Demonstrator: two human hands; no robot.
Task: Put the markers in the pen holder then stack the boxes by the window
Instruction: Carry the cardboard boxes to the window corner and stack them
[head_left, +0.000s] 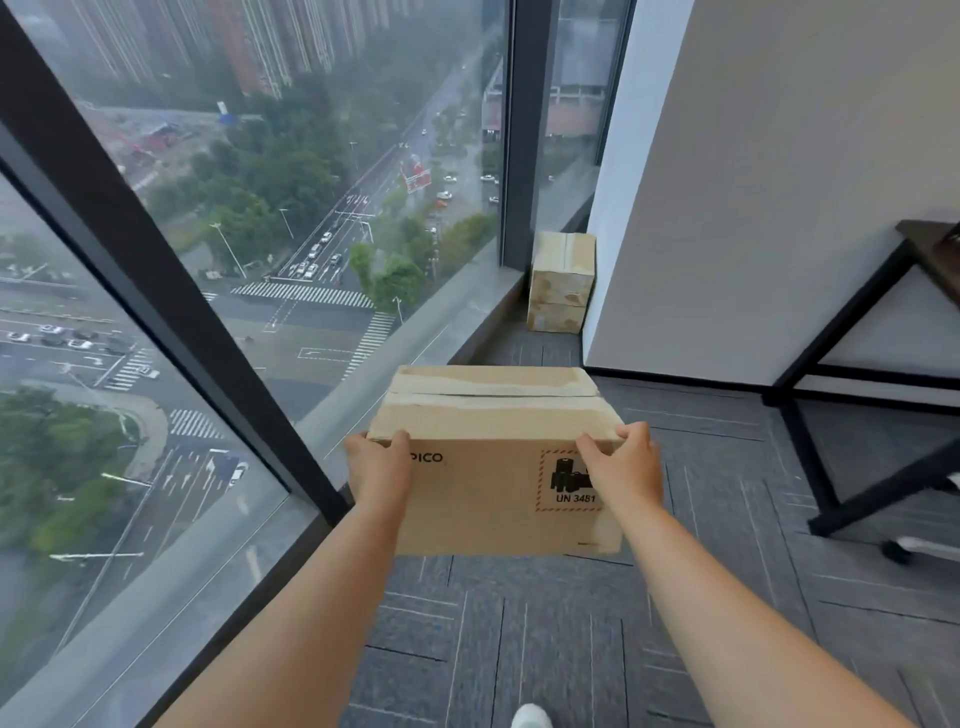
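I hold a brown cardboard box (488, 457) in front of me, above the grey carpet; it has a taped top, "PICO" lettering and a red-bordered UN 3481 battery label. My left hand (379, 470) grips its left edge and my right hand (621, 467) grips its right edge, thumbs over the top rim. Further ahead, two similar cardboard boxes (561, 283) stand stacked one on the other in the corner by the window, beside a white wall. No markers or pen holder are in view.
A floor-to-ceiling window (260, 260) with dark frames runs along the left, with a low grey sill (457, 317). A black-legged desk (852, 364) stands at the right, with a chair caster (904, 548) near it. My white shoe (530, 717) shows at the bottom.
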